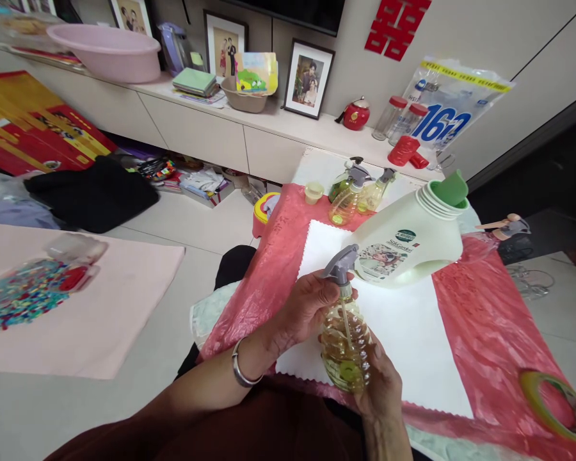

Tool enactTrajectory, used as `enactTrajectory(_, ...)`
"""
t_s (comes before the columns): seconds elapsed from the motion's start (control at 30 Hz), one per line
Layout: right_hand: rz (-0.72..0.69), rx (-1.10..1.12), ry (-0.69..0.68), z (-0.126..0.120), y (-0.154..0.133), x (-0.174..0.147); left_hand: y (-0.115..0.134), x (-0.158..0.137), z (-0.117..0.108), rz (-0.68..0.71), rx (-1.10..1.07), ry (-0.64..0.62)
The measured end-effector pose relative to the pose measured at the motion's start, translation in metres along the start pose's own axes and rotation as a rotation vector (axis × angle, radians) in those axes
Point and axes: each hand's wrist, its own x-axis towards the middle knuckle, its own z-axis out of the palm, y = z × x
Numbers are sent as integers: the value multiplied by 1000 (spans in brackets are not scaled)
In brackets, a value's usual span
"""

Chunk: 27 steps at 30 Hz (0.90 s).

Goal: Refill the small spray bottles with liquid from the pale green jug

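dark shirt closest, left hand and right hand round a bottle

the left hand is curled closed about the neck of the bottle, thumb pressed across just under the grey spray head. the right hand is half closed, cupping the lower side; its fingers go partly out of sight behind the clear, ribbed body. so the bottle is gripped by both, upright, before the person's middle and over the near part of a white cloth. whether its base touches anything i can't tell. a silver bangle sits on the left wrist.

just beyond the bottle stands a big pale jug, with a green piece in its mouth. the cloth lies on red plastic that covers much of the table. farther back, more sprayers stand bunched together, a small cup near them. a roll of tape rests at the right corner.

off to the left, well apart, blue, red and yellow bits are heaped on a pink sheet. along the wall, the long cabinet carries a pink basin, framed photos and a red pot.
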Motion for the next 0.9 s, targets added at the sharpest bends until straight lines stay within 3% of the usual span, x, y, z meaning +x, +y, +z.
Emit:
enactTrajectory(0.2, 3, 34, 51, -3, 2, -2, -3, -1, 1, 78, 35, -74)
enactTrajectory(0.37, -4, 20, 59, -4, 2, -1, -6, -2, 5, 121, 108, -43)
enactTrajectory(0.5, 22, 9, 135, -10, 5, -2, -1, -2, 6, 30, 82, 0)
enactTrajectory(0.6, 59, 34, 170, -14, 7, -4, 3, -2, 5, -23, 69, -48)
enactTrajectory(0.73, 66, 29, 122, -9, 5, -1, 4, -3, 3, 10, 49, -99)
enactTrajectory(0.9, 15, -18, 187, 0, 0, 4, 3, -3, 6, 53, 64, -101)
